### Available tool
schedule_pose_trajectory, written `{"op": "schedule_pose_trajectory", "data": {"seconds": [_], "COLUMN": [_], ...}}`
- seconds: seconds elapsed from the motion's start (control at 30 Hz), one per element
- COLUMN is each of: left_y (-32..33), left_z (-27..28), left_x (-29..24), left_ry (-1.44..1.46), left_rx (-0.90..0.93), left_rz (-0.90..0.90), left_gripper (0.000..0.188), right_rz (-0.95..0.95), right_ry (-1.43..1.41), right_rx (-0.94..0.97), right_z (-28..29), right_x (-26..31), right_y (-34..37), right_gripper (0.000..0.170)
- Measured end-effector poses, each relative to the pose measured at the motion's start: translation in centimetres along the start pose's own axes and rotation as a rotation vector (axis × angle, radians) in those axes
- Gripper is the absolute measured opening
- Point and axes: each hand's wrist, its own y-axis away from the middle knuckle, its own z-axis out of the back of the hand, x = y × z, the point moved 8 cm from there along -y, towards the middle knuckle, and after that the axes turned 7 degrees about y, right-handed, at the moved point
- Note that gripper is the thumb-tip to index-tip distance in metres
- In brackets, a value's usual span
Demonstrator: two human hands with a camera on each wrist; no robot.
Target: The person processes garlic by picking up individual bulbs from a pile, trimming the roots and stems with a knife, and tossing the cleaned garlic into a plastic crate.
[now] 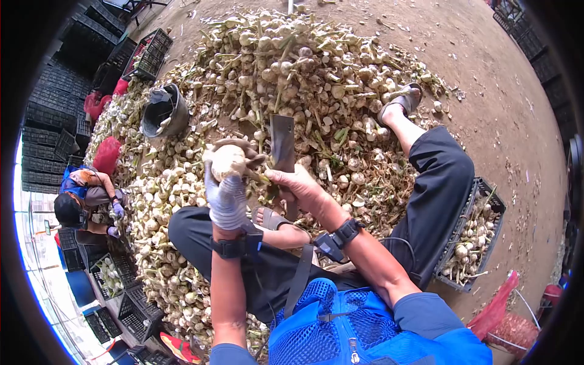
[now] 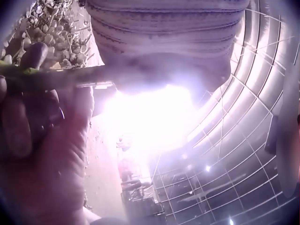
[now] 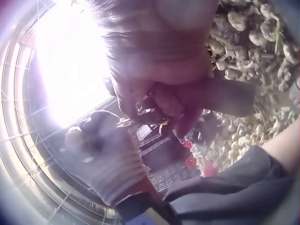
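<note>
My gloved left hand point(image 1: 226, 198) grips a pale garlic bulb point(image 1: 229, 162) above the heap. A greenish stem point(image 1: 260, 178) runs from the bulb side toward the right hand; it also crosses the left wrist view as a blurred stem point(image 2: 51, 78). My bare right hand point(image 1: 301, 187) holds a cleaver with its broad dark blade point(image 1: 281, 141) pointing away from me. The right thumb lies close to the stem and the blade. In the right wrist view, the right hand point(image 3: 159, 56) curls round the handle, and the gloved left hand point(image 3: 110, 161) is just below.
A large heap of garlic point(image 1: 340, 79) spreads ahead and leftward. A dark bucket point(image 1: 167, 112) stands in it. A crate of garlic point(image 1: 471, 243) sits by my right leg. Another person point(image 1: 91, 188) works at the left, near stacked black crates point(image 1: 52, 115). Red net bags point(image 1: 502, 313) lie lower right.
</note>
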Motion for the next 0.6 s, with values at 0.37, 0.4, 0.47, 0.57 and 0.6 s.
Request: {"op": "schedule_pose_trajectory", "data": {"seconds": [0.37,0.4,0.47,0.57,0.6], "left_y": [0.9,0.9,1.3,1.0,1.0], "left_z": [1.1,1.4,1.2,1.5,1.5], "left_x": [0.1,0.9,1.3,0.4,0.3], "left_ry": [-1.785,-1.812,-1.797,-1.546,-1.545], "left_rx": [0.262,0.295,0.288,0.212,0.206], "left_rz": [-0.115,-0.041,-0.129,-0.199,-0.201], "left_gripper": [0.037,0.032,0.025,0.018,0.018], "right_rz": [0.281,0.354,0.380,0.605,0.607], "right_ry": [0.568,0.672,0.661,0.776,0.780], "right_rx": [-0.425,-0.470,-0.444,-0.464,-0.460], "right_z": [4.4,4.2,3.7,1.7,2.0], "right_x": [5.9,7.1,7.9,11.3,10.9], "right_y": [0.7,1.0,1.4,3.7,3.3], "right_gripper": [0.020,0.019,0.017,0.015,0.015]}}
